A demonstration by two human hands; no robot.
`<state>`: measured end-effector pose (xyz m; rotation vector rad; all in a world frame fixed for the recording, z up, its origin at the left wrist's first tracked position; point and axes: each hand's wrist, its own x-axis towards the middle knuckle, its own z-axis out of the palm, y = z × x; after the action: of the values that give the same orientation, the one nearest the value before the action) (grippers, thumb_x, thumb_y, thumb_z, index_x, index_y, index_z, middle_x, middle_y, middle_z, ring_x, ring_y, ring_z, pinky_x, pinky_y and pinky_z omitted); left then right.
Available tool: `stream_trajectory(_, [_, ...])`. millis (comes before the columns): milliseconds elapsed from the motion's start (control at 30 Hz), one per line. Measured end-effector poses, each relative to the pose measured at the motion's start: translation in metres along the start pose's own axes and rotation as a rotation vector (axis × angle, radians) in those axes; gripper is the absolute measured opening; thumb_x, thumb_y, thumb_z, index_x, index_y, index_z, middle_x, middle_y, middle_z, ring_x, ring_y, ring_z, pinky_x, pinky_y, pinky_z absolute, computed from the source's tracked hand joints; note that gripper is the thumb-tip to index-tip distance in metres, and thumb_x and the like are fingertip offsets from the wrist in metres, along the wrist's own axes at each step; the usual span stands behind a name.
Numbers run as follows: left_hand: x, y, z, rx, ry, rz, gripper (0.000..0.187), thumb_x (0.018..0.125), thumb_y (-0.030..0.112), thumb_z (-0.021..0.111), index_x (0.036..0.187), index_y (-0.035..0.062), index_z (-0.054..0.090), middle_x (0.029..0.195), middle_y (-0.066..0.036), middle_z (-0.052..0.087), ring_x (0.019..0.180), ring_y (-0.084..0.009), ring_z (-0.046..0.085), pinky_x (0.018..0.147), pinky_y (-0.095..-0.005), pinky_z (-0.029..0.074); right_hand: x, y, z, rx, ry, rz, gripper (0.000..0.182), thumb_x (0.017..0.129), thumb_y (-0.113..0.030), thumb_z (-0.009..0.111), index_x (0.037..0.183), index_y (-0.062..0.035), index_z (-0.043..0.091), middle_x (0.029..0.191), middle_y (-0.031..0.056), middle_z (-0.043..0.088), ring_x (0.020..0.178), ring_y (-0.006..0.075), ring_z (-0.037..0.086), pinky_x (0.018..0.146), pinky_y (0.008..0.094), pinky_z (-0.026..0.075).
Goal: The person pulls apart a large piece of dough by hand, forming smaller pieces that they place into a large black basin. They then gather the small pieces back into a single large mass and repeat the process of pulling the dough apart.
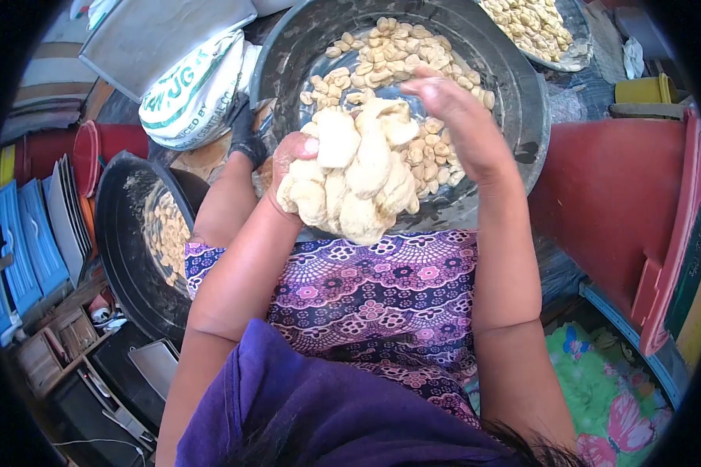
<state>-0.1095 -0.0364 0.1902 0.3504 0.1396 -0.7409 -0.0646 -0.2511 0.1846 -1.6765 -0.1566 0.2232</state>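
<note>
My left hand (pixel 288 159) is wrapped round the left side of a large clump of pale, floury dough-like pieces (pixel 354 167), its thumb lying on top. The clump is above the near edge of a big dark round basin (pixel 533 101). Many small tan, flattened pieces (pixel 393 50) lie spread on the basin's floor, behind and to the right of the clump. To the right, over the basin, my right hand (pixel 459 117) is raised apart from the clump, slightly blurred, its fingers stretched out and holding nothing.
A second dark basin (pixel 121 241) with similar pieces stands at the left. Behind it are a white printed sack (pixel 191 97) and a red container (pixel 88 159). Another filled basin (pixel 572 58) is at the upper right, above a large red tub (pixel 607 210).
</note>
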Motion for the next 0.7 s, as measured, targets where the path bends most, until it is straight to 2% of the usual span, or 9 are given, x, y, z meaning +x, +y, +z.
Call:
stream_trajectory(67, [-0.001,0.001,-0.003,0.012,-0.007,-0.024,0.079,0.058,0.020,0.060,0.128,-0.0055,0.034,0.121,-0.025,0.048,0.107,-0.0369,0.053,0.094,-0.0453,0.042,-0.004,-0.001,0.018,0.483,-0.251,0.301,0.042,0.084,-0.038,0.057,0.107,-0.0030,0.056,0.100,0.0075,0.059,0.105,0.0188,0.050,0.084,0.0305,0.042])
stream_trajectory(167, [-0.003,0.004,0.005,0.034,-0.013,-0.072,0.079,0.056,0.020,0.061,0.127,-0.0061,0.036,0.117,-0.025,0.050,0.104,-0.0359,0.055,0.091,-0.0438,0.045,-0.005,-0.016,0.009,0.387,-0.351,0.203,0.038,0.081,-0.030,0.063,0.107,-0.0038,0.056,0.101,0.0057,0.058,0.098,0.0163,0.054,0.083,0.0269,0.044])
stream_trajectory(200, [-0.003,0.005,0.006,0.141,0.046,-0.101,0.087,0.053,0.026,0.063,0.128,-0.0057,0.034,0.120,-0.024,0.048,0.108,-0.0348,0.052,0.094,-0.0432,0.043,-0.003,-0.015,0.005,0.475,-0.246,0.157,0.034,0.080,-0.021,0.066,0.107,-0.0036,0.055,0.099,0.0045,0.058,0.089,0.0143,0.058,0.077,0.0245,0.047])
stream_trajectory(233, [-0.002,0.006,0.005,0.247,0.106,-0.128,0.095,0.050,0.032,0.066,0.130,-0.0053,0.032,0.122,-0.023,0.047,0.111,-0.0337,0.050,0.096,-0.0427,0.040,-0.002,-0.014,0.004,0.475,-0.248,0.156,0.034,0.080,-0.021,0.066,0.107,-0.0036,0.055,0.099,0.0045,0.058,0.089,0.0143,0.058,0.077,0.0245,0.047])
stream_trajectory(300, [0.000,0.003,0.002,0.139,0.064,-0.094,0.086,0.053,0.026,0.064,0.128,-0.0061,0.035,0.121,-0.024,0.047,0.105,-0.0334,0.053,0.093,-0.0421,0.043,-0.001,-0.009,0.003,0.645,-0.004,0.030,0.034,0.080,-0.017,0.066,0.109,-0.0029,0.054,0.097,0.0054,0.058,0.083,0.0119,0.056,0.068,0.0234,0.048])
stream_trajectory(333, [0.002,0.001,0.003,0.031,0.019,-0.062,0.077,0.057,0.020,0.061,0.126,-0.0069,0.037,0.119,-0.024,0.048,0.099,-0.0330,0.057,0.090,-0.0415,0.046,-0.001,-0.006,0.000,0.697,0.007,0.037,0.034,0.079,-0.010,0.067,0.109,-0.0018,0.054,0.098,0.0065,0.058,0.086,0.0128,0.056,0.072,0.0249,0.049])
stream_trajectory(433, [0.003,0.000,0.014,-0.015,-0.011,-0.026,0.078,0.057,0.020,0.061,0.126,-0.0073,0.037,0.121,-0.024,0.047,0.101,-0.0325,0.056,0.091,-0.0414,0.045,-0.001,-0.013,-0.007,0.848,-0.067,0.194,0.042,0.075,-0.006,0.069,0.114,-0.0023,0.052,0.100,0.0075,0.057,0.087,0.0139,0.056,0.075,0.0251,0.048])
stream_trajectory(533, [0.002,0.002,0.007,-0.038,-0.031,-0.041,0.079,0.057,0.020,0.061,0.127,-0.0078,0.036,0.123,-0.024,0.046,0.103,-0.0324,0.055,0.092,-0.0416,0.044,-0.004,-0.019,0.006,0.669,-0.160,0.044,0.044,0.077,-0.008,0.066,0.116,-0.0027,0.047,0.102,0.0089,0.057,0.093,0.0160,0.055,0.076,0.0261,0.046])
stream_trajectory(700, [0.003,0.006,0.002,-0.019,-0.027,-0.046,0.081,0.057,0.020,0.062,0.127,-0.0093,0.034,0.124,-0.025,0.045,0.104,-0.0322,0.055,0.092,-0.0415,0.045,-0.003,-0.014,0.007,0.286,-0.086,0.026,0.055,0.075,-0.008,0.067,0.123,-0.0041,0.041,0.104,0.0105,0.056,0.094,0.0152,0.054,0.078,0.0266,0.045])
